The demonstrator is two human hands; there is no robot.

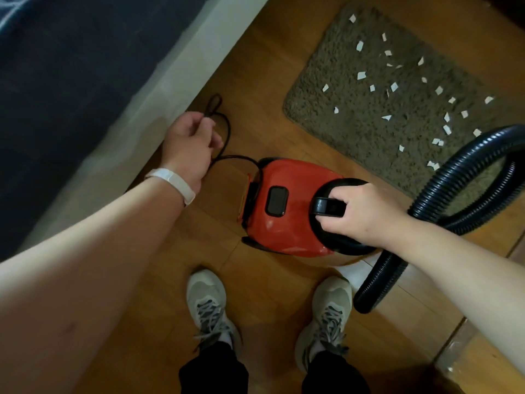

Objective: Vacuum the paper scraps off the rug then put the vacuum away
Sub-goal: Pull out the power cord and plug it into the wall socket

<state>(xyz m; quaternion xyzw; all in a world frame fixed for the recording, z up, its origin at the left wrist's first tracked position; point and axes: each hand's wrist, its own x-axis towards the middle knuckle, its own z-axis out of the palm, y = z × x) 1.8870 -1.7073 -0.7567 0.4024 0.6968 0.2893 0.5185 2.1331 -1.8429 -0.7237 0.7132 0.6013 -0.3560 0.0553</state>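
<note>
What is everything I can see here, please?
vacuum: one, red and black, on the floor at the centre
handle: one, black, on top of the vacuum
hose: one, black, ribbed, looping at the right
power cord: one, black, running left from the vacuum
rug: one, grey-brown, upper right
paper scraps: about thirty, white, scattered on the rug
floor: wooden, brown
furniture: one, dark blue with a pale side, left
shoes: two, pale grey, bottom
wristband: one, white, left wrist
left hand: holds the power cord
right hand: grips the handle
</note>
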